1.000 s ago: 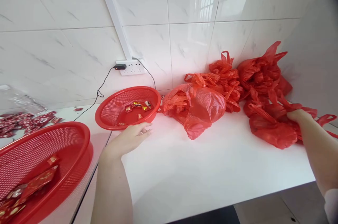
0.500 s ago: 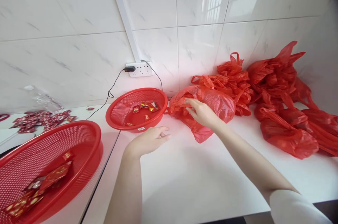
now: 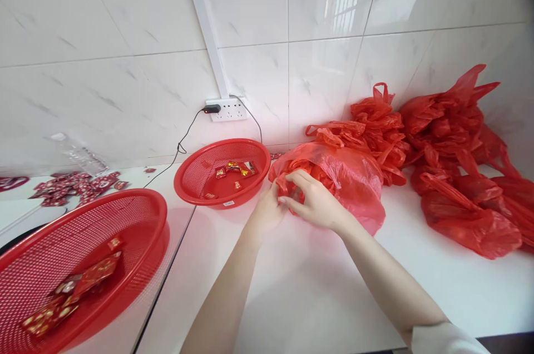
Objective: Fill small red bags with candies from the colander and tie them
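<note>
A puffed-out red plastic bag (image 3: 361, 187) lies on the white table, with more crumpled red plastic in its mouth. At the bag's near left side my right hand (image 3: 315, 201) curls its fingers and thumb around a bunch of the thin red plastic. My left hand (image 3: 267, 210) meets it there, its fingers closed at the same bunched plastic and their tips partly hidden. Just left of the hands stands a round red mesh basket (image 3: 187, 190), holding several small wrapped pieces (image 3: 237, 169) in red and gold.
Knotted red bags (image 3: 467, 209) crowd the right and back right against the tiled wall. A larger red basket (image 3: 137, 195) with red packets (image 3: 94, 276) stands front left. Behind it lie small red packets (image 3: 70, 187) and a clear bottle (image 3: 85, 159). A charger cable (image 3: 181, 145) hangs from the power strip (image 3: 229, 110).
My left hand has moved right and up from the bare table to the bag, meeting my right hand. The bag has spread wider and its mouth now shows crumpled plastic.
</note>
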{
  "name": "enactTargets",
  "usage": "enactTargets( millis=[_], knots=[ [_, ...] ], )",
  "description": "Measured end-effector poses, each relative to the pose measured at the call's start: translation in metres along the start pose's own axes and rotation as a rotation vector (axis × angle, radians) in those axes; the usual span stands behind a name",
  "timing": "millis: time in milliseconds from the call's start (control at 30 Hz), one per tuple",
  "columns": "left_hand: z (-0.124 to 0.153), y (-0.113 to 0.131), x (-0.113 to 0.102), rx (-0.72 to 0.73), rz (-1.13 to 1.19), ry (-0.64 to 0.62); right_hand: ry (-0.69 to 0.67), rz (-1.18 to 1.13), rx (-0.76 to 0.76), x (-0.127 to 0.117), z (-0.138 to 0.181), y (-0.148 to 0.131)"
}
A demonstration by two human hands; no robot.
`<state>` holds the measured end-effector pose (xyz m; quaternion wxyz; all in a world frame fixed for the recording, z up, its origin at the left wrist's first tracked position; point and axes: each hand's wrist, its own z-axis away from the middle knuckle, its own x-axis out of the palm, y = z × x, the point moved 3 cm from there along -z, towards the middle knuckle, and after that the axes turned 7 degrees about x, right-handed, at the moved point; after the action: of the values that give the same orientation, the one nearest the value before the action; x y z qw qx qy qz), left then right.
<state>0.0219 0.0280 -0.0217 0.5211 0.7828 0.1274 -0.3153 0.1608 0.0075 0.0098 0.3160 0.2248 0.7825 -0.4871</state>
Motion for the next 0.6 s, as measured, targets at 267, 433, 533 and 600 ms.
enactTargets(
  millis=[267,433,533,600],
  knots=[
    [-0.012,-0.033,-0.016,-0.177,-0.395,0.144,-0.166,0.488,0.559,0.023,-0.008,0.087],
    [-0.019,-0.043,0.017,-0.25,0.003,-0.086,-0.123,0.371,0.467,0.036,-0.025,0.119],
    [-0.033,-0.049,0.048,-0.194,0.103,-0.16,-0.115,0.282,0.377,0.025,-0.029,0.116],
    [-0.048,-0.05,0.063,-0.116,0.133,-0.149,-0.08,0.17,0.304,0.009,-0.029,0.11]
  ],
)
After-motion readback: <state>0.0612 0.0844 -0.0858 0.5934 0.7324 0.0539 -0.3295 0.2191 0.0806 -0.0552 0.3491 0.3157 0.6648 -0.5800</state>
